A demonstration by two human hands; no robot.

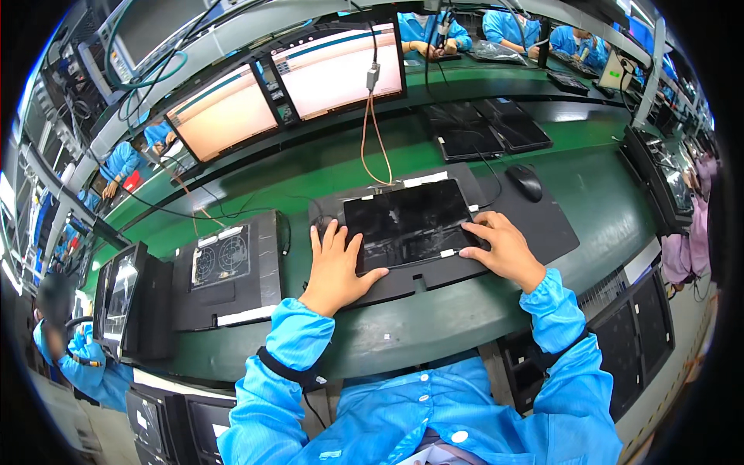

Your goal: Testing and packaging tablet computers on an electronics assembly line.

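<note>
A black flat display panel [411, 221], shaped like a tablet, lies on a dark foam fixture [387, 290] in front of me. Its glossy face has smudges and reflections. My left hand [335, 270] is open at the panel's left edge, fingers spread and thumb pointing along the near edge. At the right edge is my right hand [505, 249], thumb and forefinger apart and touching the panel's side; its other fingers are partly hidden. A thin cable with a white connector [474, 208] meets the right edge. An orange cable loop [374, 147] hangs down behind the panel.
A black mouse [525, 183] rests right of the panel. Two dark panels [465, 132] lie farther back. Left stands another fixture [227, 263] with circle patterns, beside a black tray rack [132, 302]. Two lit monitors [339, 68] stand behind. Co-workers in blue sit beyond the green bench.
</note>
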